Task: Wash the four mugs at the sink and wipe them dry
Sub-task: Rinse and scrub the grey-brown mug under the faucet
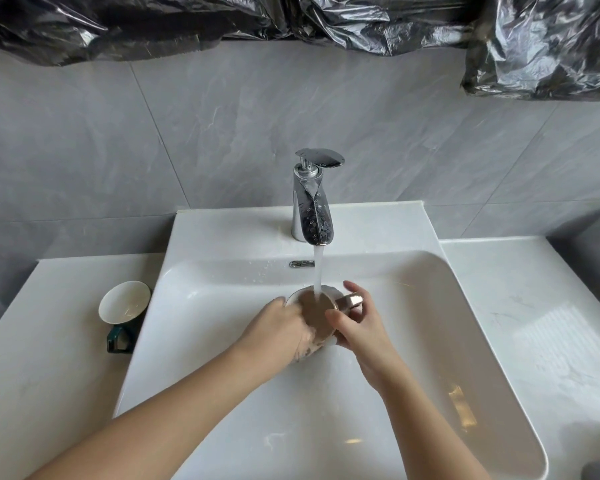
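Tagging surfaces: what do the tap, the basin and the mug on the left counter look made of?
Tap: polished chrome-look metal, mirror reflections. Basin: glossy white, probably glazed ceramic, sharp highlights. Mug: likely glazed ceramic, white inside, dark green handle.

Two mugs on show: one [315,308] under the water in the sink [465,341], one [123,306] out on the counter [42,358]. Two hands, left [284,329] and right [357,327]. One tap [312,209].
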The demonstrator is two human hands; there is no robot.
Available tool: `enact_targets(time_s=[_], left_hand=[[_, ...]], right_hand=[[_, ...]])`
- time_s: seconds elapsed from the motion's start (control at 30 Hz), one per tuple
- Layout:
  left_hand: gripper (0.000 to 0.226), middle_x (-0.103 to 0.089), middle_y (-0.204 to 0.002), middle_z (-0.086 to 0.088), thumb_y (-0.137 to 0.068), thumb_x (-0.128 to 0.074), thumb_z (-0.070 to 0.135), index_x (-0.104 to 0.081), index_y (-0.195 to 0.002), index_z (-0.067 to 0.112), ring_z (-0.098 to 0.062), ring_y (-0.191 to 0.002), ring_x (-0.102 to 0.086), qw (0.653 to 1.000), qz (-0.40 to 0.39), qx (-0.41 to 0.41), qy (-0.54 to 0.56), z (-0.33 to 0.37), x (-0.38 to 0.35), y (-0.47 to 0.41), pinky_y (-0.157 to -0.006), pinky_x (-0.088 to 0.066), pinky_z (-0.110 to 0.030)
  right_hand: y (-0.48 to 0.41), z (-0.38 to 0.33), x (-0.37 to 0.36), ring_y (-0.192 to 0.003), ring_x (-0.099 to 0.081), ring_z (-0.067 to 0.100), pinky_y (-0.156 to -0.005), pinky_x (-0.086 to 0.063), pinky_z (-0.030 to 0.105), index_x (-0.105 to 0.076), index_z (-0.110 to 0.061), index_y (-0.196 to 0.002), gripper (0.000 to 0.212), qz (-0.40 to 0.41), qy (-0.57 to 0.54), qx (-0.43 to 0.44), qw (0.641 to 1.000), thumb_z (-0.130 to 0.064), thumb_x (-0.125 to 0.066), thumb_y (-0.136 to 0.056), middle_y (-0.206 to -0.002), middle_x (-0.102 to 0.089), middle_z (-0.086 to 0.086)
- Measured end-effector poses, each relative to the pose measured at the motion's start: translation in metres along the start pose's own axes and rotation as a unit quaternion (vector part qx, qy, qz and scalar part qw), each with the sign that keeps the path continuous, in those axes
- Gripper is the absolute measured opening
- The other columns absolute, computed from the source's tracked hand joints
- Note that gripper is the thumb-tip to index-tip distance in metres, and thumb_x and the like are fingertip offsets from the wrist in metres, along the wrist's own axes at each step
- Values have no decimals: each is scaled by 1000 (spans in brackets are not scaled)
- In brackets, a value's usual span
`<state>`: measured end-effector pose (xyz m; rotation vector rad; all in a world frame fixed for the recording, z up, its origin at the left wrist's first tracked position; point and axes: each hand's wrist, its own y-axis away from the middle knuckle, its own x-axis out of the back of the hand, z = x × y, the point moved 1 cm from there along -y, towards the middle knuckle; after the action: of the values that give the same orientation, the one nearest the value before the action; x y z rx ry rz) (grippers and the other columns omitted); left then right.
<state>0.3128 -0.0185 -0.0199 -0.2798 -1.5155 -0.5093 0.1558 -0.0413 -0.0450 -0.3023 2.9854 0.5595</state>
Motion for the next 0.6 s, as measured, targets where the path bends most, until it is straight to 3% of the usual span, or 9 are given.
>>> enact_targets(time_s=[0.07, 0.17, 0.27, 0.33, 0.4, 0.47, 0.53, 0.57, 0.6], left_hand=[[36, -59, -56, 5, -46, -74, 1, -62, -70, 25, -7, -55, -55, 997, 45, -28, -49, 8, 9, -1, -43, -34, -17], [32, -55, -58, 9, -49, -81, 8, -61, -66, 26, -11, -61, -58, 993, 85, -66, -58, 13, 4, -5, -44, -35, -21], [20, -53, -63, 9, -66, -79, 20, -60, -65, 27, -14, -73, -54, 985, 110, -96, -97, 8, 1, -10, -58, -35, -27], [10, -58, -72, 11, -69, -77, 27, -67, -69, 29, -15, -88, -56, 981, 90, -88, -149, 1, 7, -11, -75, -44, -34], [12, -67, -93, 9, -71, -74, 22, -72, -81, 29, -16, -115, -54, 980, 38, -69, -180, 0, 15, -11, -101, -42, -48], [22, -59, -127, 2, -84, -62, 15, -70, -103, 23, -21, -137, -32, 978, -34, -54, -199, 0, 8, -14, -111, -30, -50], [30, -55, -134, -3, -85, -58, 8, -64, -112, 21, -26, -138, -29, 977, -50, -32, -203, 0, 1, -18, -98, -42, -41], [35, -62, -124, -2, -80, -61, 4, -65, -109, 23, -25, -131, -40, 979, -35, -28, -197, 2, 0, -19, -78, -48, -35], [39, -68, -107, 2, -72, -64, 3, -65, -103, 25, -21, -116, -54, 983, -14, -30, -181, 3, -2, -20, -58, -43, -29]], right_hand=[[0, -1, 1, -86, -66, 19, -77, -57, 36, -43, -37, -133, 80, -14, -59, 4, 998, -36, -74, -59, -108, -67, 10], [2, -3, 4, -87, -69, 22, -74, -58, 39, -42, -34, -136, 75, -34, -112, -6, 993, -32, -71, -67, -112, -69, 10], [2, -4, 9, -90, -69, 25, -77, -60, 48, -51, -24, -135, 60, -36, -107, -15, 993, -28, -64, -76, -113, -68, 14], [3, -6, 8, -90, -71, 27, -80, -59, 53, -59, -19, -128, 49, -54, -76, -13, 996, -26, -61, -79, -111, -70, 15], [3, -7, 5, -91, -72, 30, -79, -60, 54, -62, -20, -123, 45, -57, -42, -12, 997, -25, -61, -79, -109, -73, 13], [2, -8, 2, -94, -73, 32, -78, -59, 57, -63, -21, -122, 45, -54, -25, -12, 998, -23, -63, -77, -109, -73, 12], [0, -10, 3, -93, -73, 29, -76, -60, 55, -60, -23, -125, 49, -45, -13, -8, 999, -25, -65, -75, -110, -73, 9], [-1, -10, 4, -92, -74, 26, -74, -61, 51, -58, -25, -127, 53, -39, -12, -5, 999, -27, -66, -75, -111, -72, 7], [-1, -9, 5, -92, -74, 22, -72, -62, 45, -55, -28, -129, 56, -32, -16, 0, 999, -28, -66, -74, -112, -72, 4]])
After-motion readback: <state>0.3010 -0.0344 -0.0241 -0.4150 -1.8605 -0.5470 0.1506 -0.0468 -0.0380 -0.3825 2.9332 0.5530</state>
